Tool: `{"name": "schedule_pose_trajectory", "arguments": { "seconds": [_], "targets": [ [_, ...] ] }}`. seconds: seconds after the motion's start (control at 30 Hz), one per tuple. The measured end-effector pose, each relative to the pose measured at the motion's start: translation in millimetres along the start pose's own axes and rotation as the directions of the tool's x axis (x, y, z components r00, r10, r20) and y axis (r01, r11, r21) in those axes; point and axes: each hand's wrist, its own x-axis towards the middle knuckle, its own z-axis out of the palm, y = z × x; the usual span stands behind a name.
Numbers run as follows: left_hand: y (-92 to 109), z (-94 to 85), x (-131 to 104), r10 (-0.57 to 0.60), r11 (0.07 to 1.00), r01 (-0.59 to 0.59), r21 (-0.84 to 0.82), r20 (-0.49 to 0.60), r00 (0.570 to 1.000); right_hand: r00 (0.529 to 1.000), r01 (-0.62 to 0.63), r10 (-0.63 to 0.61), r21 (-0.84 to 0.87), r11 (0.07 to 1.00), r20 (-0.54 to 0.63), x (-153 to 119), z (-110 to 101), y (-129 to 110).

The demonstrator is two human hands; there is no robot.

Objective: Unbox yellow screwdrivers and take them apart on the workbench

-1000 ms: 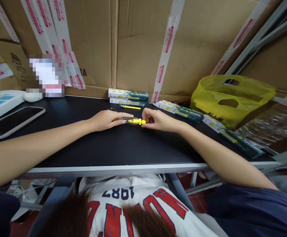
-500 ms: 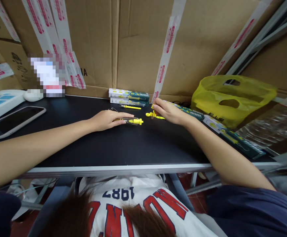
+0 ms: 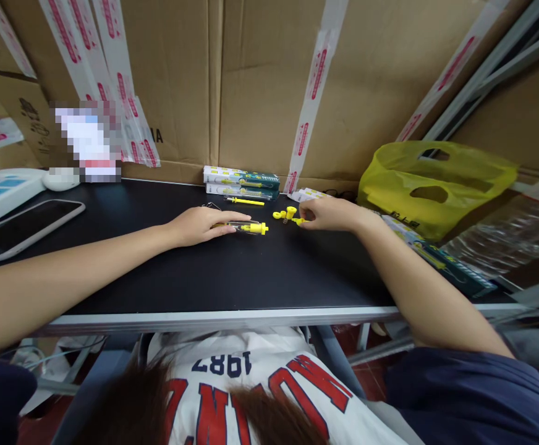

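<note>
The left hand (image 3: 199,227) pinches the clear tube (image 3: 253,228), seemingly for steadiness; just right of the tube, the curled right hand (image 3: 329,214) meets yellow parts (image 3: 290,213), clustered handily, grip unclear!

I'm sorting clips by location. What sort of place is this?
Probably a makeshift workspace in a storage or packing area: a black tabletop set against large sheets of taped cardboard, with a metal frame at the right.
</note>
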Motion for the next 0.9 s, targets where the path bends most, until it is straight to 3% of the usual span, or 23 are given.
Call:
{"name": "schedule_pose_trajectory", "arguments": {
  "seconds": [0.23,0.37,0.43,0.6,0.73,0.9],
  "targets": [
    [0,-0.4,0,0.001,1.0,-0.001,-0.009,-0.01,1.0,0.999,-0.051,0.051,-0.042,0.998,0.006,4,10,0],
    [0,0.3,-1,0.012,1.0,-0.012,-0.001,-0.015,1.0,0.989,-0.07,0.073,0.025,0.997,-0.125,2,3,-4],
    [1,0.9,-2,0.003,1.0,-0.002,0.005,-0.02,1.0,0.98,-0.011,0.04,0.15,0.989,-0.194,2,-1,-12],
    [7,3.8,-4,-0.013,1.0,0.015,0.027,-0.078,0.997,0.966,0.251,-0.17,0.53,0.81,-0.197,0,-4,-42],
    [9,7.3,-4,-0.016,0.998,0.027,0.062,-0.171,0.985,0.951,0.3,-0.273,0.647,0.701,-0.145,-3,4,-61],
    [9,9.0,-3,0.02,0.995,0.008,0.102,-0.276,0.961,0.943,0.322,-0.282,0.702,0.636,-0.177,-1,13,-69]
  ]
}}
